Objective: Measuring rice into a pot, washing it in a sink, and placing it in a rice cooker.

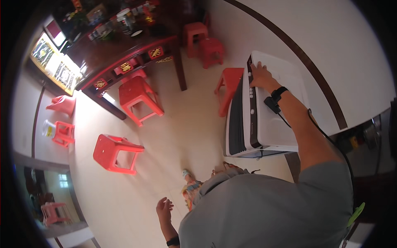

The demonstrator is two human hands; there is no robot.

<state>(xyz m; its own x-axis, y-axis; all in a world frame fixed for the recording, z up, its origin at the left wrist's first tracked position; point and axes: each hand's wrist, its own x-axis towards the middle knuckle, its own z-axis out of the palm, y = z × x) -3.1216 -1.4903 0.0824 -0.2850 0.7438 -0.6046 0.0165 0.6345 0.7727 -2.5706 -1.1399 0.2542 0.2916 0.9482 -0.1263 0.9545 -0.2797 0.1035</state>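
My right hand point(263, 77) rests spread on the front edge of a white portable air cooler point(280, 124), over its dark control strip with white knobs point(252, 111). A black band with a small device and cable is on that wrist. The cooler's dark louvred front faces left, against the right-hand wall. My left hand point(164, 207) hangs at my side over the tiled floor with its fingers loosely curled, and holds nothing. A black band is on the left wrist too.
Red plastic stools point(136, 93) stand about, one point(116, 152) on the floor at left and another point(231, 80) beside the cooler. A dark carved wooden table point(118, 52) bearing many items is at upper left. A white bucket point(48, 128) stands by the left wall.
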